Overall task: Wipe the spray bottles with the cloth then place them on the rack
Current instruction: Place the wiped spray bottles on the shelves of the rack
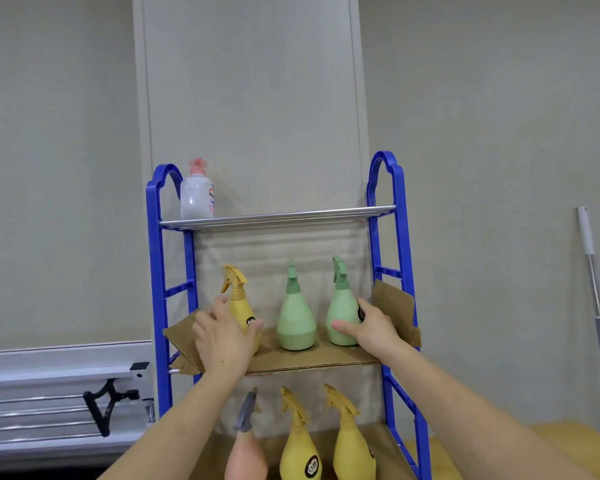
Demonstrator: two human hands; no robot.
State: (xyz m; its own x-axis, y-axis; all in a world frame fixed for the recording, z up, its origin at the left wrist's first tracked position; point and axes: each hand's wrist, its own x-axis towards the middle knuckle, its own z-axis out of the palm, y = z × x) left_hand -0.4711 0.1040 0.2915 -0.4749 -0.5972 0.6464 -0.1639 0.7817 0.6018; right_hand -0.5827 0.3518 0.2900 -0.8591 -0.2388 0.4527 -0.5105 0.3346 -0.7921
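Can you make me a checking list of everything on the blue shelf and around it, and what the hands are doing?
Surface: cardboard sheet lines the middle tier of the blue rack.
Job's things: yellow bottle and two green bottles on the middle tier; pink bottle and two yellow bottles below.
Clutter: white pump bottle on top.
Grippers: left hand grips the yellow bottle; right hand grips the right green bottle.
Cables: nothing seen.
Surroundings: pole against the wall.
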